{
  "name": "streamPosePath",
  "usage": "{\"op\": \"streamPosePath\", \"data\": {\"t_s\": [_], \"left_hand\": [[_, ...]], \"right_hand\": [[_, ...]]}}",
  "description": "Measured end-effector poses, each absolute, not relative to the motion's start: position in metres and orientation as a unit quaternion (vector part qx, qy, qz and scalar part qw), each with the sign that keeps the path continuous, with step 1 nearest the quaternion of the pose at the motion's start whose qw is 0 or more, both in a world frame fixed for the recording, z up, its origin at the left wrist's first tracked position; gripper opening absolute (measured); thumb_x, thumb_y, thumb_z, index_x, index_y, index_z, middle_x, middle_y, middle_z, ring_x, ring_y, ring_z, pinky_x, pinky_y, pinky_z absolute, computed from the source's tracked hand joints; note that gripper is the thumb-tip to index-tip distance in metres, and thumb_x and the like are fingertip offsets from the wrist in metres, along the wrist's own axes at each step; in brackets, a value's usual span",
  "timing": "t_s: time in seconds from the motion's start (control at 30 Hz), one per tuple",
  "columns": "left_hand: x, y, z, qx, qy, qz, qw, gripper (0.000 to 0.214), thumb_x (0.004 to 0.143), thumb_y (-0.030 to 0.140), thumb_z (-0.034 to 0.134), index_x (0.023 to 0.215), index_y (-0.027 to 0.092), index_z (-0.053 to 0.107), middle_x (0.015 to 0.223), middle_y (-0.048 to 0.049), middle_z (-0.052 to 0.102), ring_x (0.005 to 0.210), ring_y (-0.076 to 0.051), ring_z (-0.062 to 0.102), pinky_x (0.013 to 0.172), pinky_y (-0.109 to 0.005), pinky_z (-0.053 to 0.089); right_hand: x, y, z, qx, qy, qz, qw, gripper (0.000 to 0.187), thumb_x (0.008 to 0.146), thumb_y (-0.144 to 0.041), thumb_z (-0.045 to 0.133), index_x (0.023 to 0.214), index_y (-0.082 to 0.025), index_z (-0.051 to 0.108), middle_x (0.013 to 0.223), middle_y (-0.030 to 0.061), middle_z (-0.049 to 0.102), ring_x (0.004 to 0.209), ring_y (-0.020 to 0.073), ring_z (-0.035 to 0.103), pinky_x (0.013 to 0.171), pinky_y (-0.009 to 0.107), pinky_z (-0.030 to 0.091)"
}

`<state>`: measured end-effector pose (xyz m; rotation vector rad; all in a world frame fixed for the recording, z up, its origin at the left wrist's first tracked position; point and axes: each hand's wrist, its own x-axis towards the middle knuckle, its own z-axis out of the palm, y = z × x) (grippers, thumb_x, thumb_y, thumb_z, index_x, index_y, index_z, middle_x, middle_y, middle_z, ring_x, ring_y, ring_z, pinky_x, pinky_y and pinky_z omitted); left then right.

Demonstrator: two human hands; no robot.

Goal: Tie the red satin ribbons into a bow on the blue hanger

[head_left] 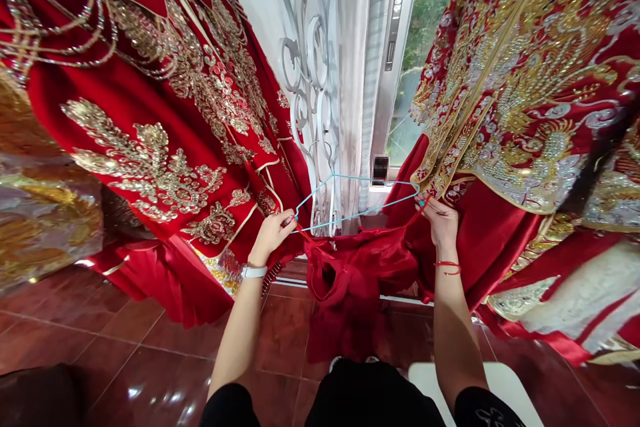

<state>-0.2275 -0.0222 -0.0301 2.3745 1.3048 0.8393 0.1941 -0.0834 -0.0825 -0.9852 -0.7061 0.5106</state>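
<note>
- From the head view, the left hand (273, 233) has its fingers pinched on the left tip of a pale blue wire hanger (360, 213). A thin red strap appears to be caught in the pinch.
- The right hand (443, 220) has its fingers pressed together on the hanger's right tip, where another strap runs up from the cloth.
- The plain red garment (350, 273) sags from the hanger between the two wrists, with its lower folds close to the red tiled floor (125, 360). I cannot tell whether they touch it.
- The hanger's hook sits up among the scrolls of the white iron grille (310, 80) in front of the window (425, 13). I cannot make out whether it is really hooked on.
- As I see it, the straps are the weak spot. They are slim, the wire is smooth and sloped, and one could slide off a tip if either pinch eases, dropping that side to the floor.
- A pull against the grille could bend the thin wire or snag the hook in the ironwork.
- The embroidered robe on the left (150, 147) and the embroidered robe on the right (525, 80) hang very near. Their beads and sequins could catch the satin or a wire end.
</note>
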Motion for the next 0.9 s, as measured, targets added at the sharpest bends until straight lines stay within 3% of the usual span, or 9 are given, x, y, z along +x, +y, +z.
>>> {"op": "streamPosePath", "data": {"t_s": [0.17,0.3,0.6,0.77,0.9], "left_hand": [[-0.229,-0.017,-0.034,0.829,0.446,0.299,0.157,0.027,0.085,0.035,0.044,0.067,0.023,0.029,0.057,0.0067,0.029,0.053,-0.011,0.029,0.059,-0.025,0.025],[-0.232,-0.017,-0.033,0.828,0.449,0.298,0.153,0.026,0.085,0.035,0.045,0.067,0.023,0.031,0.057,0.0068,0.029,0.053,-0.011,0.029,0.059,-0.025,0.025],[-0.222,-0.016,-0.041,0.799,0.472,0.340,0.156,0.025,0.083,0.035,0.046,0.066,0.023,0.033,0.059,0.0061,0.032,0.055,-0.012,0.029,0.059,-0.025,0.027],[-0.213,-0.018,-0.050,0.783,0.481,0.361,0.159,0.026,0.084,0.035,0.047,0.066,0.023,0.032,0.059,0.0063,0.029,0.055,-0.012,0.030,0.058,-0.025,0.027],[-0.214,-0.022,-0.056,0.765,0.505,0.377,0.133,0.024,0.086,0.034,0.049,0.068,0.023,0.037,0.058,0.0069,0.031,0.053,-0.011,0.030,0.059,-0.024,0.028]], "right_hand": [[0.201,-0.074,-0.050,-0.478,-0.393,0.205,0.758,0.039,0.057,-0.039,0.092,0.089,-0.019,0.082,0.089,0.0045,0.082,0.090,0.0283,0.077,0.094,0.051,0.061],[0.198,-0.064,-0.026,-0.476,-0.455,0.193,0.727,0.029,0.065,-0.038,0.086,0.088,-0.021,0.083,0.090,0.0033,0.082,0.092,0.0279,0.077,0.091,0.047,0.062],[0.176,-0.046,-0.012,-0.507,-0.523,0.153,0.668,0.018,0.067,-0.035,0.078,0.077,-0.020,0.082,0.083,0.0060,0.080,0.082,0.0271,0.074,0.077,0.041,0.060],[0.163,-0.042,0.000,-0.499,-0.595,0.147,0.612,0.018,0.069,-0.026,0.075,0.086,-0.022,0.081,0.086,0.0045,0.077,0.090,0.0240,0.069,0.092,0.042,0.053],[0.158,-0.044,0.004,-0.511,-0.601,0.177,0.588,0.016,0.070,-0.026,0.071,0.085,-0.023,0.078,0.092,0.0045,0.076,0.088,0.0240,0.066,0.094,0.043,0.050]]}}
